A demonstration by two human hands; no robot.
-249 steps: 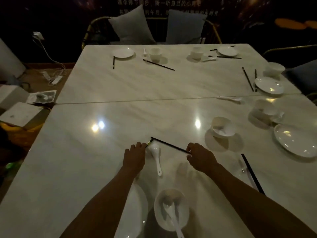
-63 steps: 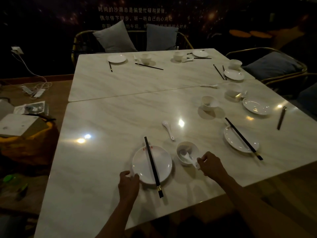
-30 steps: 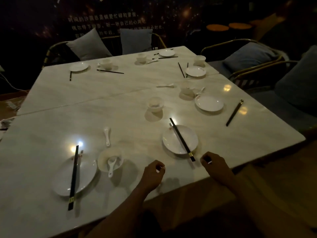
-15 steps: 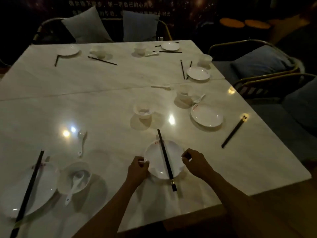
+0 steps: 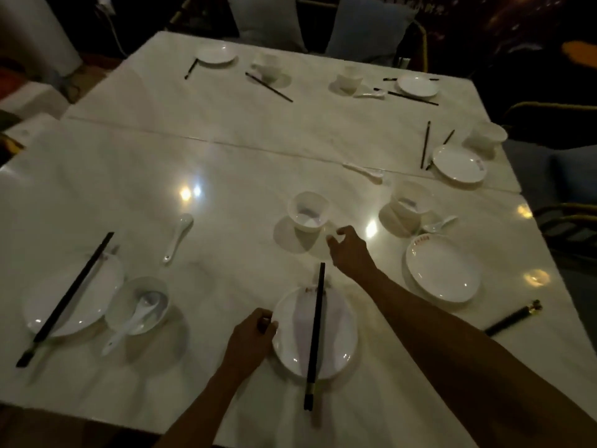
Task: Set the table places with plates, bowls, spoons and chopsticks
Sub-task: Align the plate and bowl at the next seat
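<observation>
A white plate [image 5: 336,334] lies near the table's front edge with black chopsticks [image 5: 315,334] across it. My left hand [image 5: 250,342] pinches the plate's left rim. My right hand [image 5: 350,252] hovers beyond the plate, fingers loosely curved and holding nothing, just right of a small white bowl [image 5: 308,211]. To the left sit another plate [image 5: 93,299] under chopsticks [image 5: 68,297], a bowl [image 5: 137,303] with a spoon [image 5: 135,320] in it, and a loose spoon [image 5: 177,236].
On the right stand a bare plate [image 5: 442,268], a bowl [image 5: 407,203], a spoon [image 5: 439,224] and chopsticks [image 5: 513,318] near the edge. More plates, bowls and chopsticks are scattered across the far half of the marble table [image 5: 226,130]. Cushioned chairs ring the far sides.
My right hand has let go of the plate's right rim and moved forward toward the small bowl. My left hand stays on the plate's left rim. The view has tilted downward.
</observation>
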